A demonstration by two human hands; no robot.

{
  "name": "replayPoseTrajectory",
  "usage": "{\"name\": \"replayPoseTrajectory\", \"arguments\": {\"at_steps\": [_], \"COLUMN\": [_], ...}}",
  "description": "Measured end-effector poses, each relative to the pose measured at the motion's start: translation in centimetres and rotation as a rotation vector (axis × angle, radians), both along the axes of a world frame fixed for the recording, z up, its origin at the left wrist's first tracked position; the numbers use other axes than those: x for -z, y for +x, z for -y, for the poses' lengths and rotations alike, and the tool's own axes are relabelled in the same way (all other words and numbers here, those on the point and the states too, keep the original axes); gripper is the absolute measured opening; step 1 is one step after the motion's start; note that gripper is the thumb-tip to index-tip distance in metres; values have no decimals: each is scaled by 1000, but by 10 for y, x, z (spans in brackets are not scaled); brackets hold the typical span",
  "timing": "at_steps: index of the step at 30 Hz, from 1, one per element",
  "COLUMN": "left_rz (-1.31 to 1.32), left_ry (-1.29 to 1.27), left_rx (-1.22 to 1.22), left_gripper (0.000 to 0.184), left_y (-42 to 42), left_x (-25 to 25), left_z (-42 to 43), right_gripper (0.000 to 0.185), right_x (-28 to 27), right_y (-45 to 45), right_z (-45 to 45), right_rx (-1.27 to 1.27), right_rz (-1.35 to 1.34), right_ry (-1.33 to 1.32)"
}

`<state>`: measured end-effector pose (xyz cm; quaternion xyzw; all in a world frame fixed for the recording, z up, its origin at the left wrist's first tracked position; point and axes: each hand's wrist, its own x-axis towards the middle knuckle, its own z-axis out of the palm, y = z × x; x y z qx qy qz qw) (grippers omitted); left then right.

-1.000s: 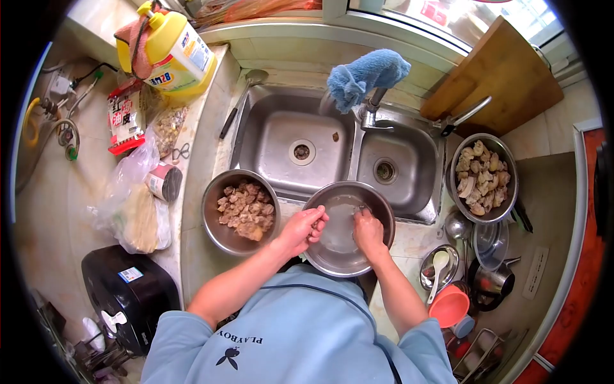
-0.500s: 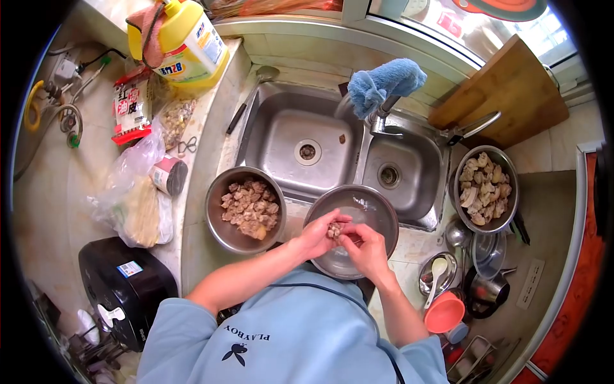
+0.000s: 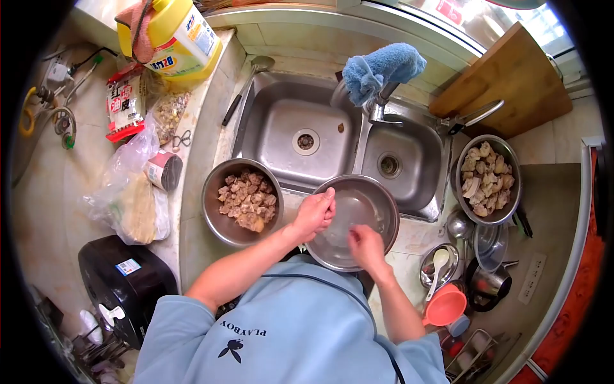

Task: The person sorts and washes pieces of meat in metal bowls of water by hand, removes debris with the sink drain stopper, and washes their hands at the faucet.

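My left hand is closed at the left rim of a steel bowl of cloudy water; what lies in its curled fingers is hidden. Over the right part of that bowl, my right hand has its fingers drawn together and slightly blurred, so I cannot make out whether anything is between them. To the left stands another steel bowl with chunks of brownish meat in it.
Behind the bowls is a double steel sink, its faucet draped with a blue cloth. A bowl of pale meat pieces stands right, below a wooden cutting board. A ladle and red cup lie nearer; a black appliance is left.
My hands, together around a small piece of meat before, are now apart. The left has risen slightly and turned, hiding its contents; the right has drawn away over the bowl.
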<state>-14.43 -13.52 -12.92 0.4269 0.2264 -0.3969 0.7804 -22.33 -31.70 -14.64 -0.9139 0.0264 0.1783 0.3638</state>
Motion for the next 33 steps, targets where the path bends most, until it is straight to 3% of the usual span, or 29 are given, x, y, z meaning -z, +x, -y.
{"name": "replayPoseTrajectory", "arguments": {"at_steps": [2,5,10,13,15,19,21,22,23,25,27,29,31,33], "left_rz": [181,269,215,220,233,217,51,-36,-34,-187,-182,-166,-189,-4], "left_ry": [172,197,250,256,253,225,24,-147,-148,-355,-297,-205,-148,-144], "left_rx": [46,66,65,56,49,179,98,41,42,-4,-34,-71,-119,-165], "left_gripper": [44,43,41,37,34,25,29,35,35,39,38,38,43,48], "left_y": [2,7,16,15,12,0,-4,-5,-7,-3,-2,1,7,7], "left_x": [-6,-4,-15,-10,-9,-7,-10,-3,4,-2,-4,-2,-8,-5], "left_z": [-2,-11,-22,-27,-27,-16,-3,1,1,4,2,-7,-16,-35], "right_gripper": [19,16,12,17,16,11,12,12,13,13,13,13,17,21], "right_x": [5,28,45,30,7,-33,-45,-55,-64,-71,-62,-41,-19,-1], "right_y": [-3,-8,-5,11,18,29,30,32,32,32,30,29,25,19], "right_z": [-20,-37,-49,-47,-42,-32,-30,-30,-29,-26,-17,-9,-8,-11], "right_rx": [-88,-154,-230,-202,244,546,502,348,194,180,360,357,287,208], "right_rz": [-34,-46,6,-108,-60,-8,55,157,257,252,376,371,123,77], "right_ry": [-73,-168,-140,-16,299,663,635,571,503,509,411,362,239,198]}}
